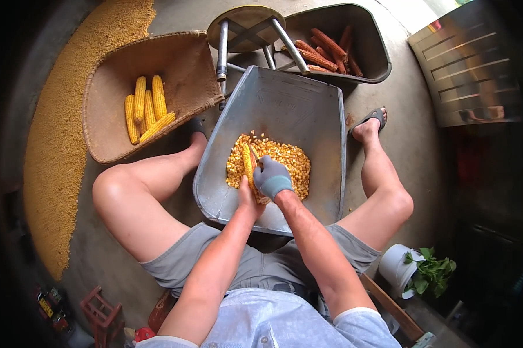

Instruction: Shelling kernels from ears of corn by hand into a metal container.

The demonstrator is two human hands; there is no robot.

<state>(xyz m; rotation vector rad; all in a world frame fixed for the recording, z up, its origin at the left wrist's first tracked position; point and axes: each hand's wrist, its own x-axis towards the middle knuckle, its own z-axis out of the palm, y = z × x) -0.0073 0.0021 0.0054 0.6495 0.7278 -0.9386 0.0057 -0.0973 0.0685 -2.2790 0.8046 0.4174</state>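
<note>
A yellow corn cob (248,161) is held upright-slanted by my bare left hand (248,194), which is closed round its lower end. One side of the cob shows a reddish strip where kernels are gone. My right hand (273,175), in a grey-blue glove, is closed against the cob's right side. From its fingers a thin pointed tool (253,152) runs along the cob; its handle is hidden in the glove. Both hands are over a grey metal scoop-shaped bin (284,104) between my legs, with loose corn kernels (293,159) lying in it.
On the left a woven basket (107,110) holds several full cobs (148,107). Behind the bin stands a round stool (245,29), beside a dark tub (377,55) of reddish stripped cobs (330,43). A long kernel heap (58,162) covers the far-left floor. A white potted plant (396,268) is at right.
</note>
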